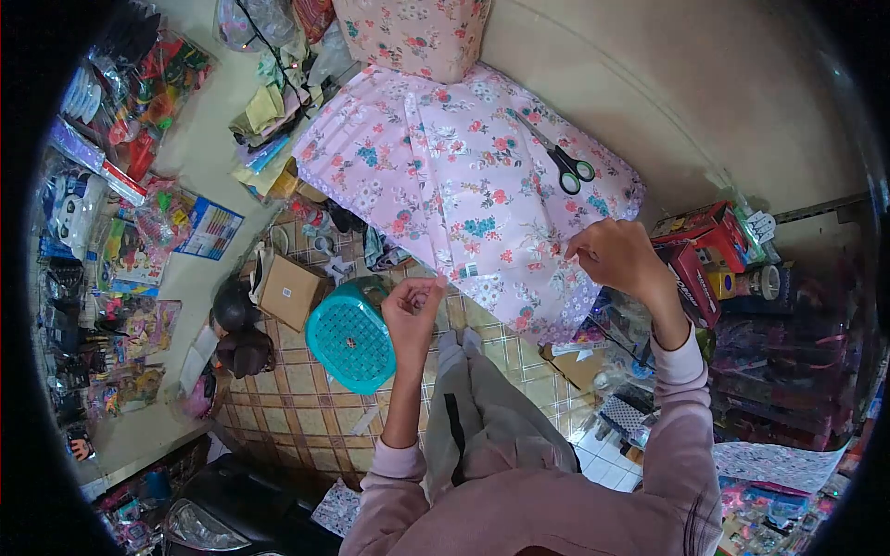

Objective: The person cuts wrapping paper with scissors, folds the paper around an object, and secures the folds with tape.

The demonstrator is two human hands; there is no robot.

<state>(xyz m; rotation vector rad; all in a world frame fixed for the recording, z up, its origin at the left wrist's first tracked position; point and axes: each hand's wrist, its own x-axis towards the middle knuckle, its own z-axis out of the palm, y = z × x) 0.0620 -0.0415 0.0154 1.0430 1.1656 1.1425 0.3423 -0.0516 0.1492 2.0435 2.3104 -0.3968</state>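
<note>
Pink floral wrapping paper [464,199] lies spread in front of me, with creases running through it and a small barcode label near its front edge. My left hand [413,310] is at that front edge, thumb and finger pinched together; whether they grip the paper or something small I cannot make out. Over the right part of the sheet hovers my right hand [616,258], its fingers curled and their tips close together. What it pinches, if anything, is too small to tell. Scissors [567,171] with black and green handles rest on the paper, blades slightly apart.
Behind the paper stands a bundle [413,37] covered in similar floral print. A teal plastic stool [350,338] and a cardboard box [289,295] are on the tiled floor to the left. Red boxes [700,236] are at right. Packaged toys [139,232] line the left side.
</note>
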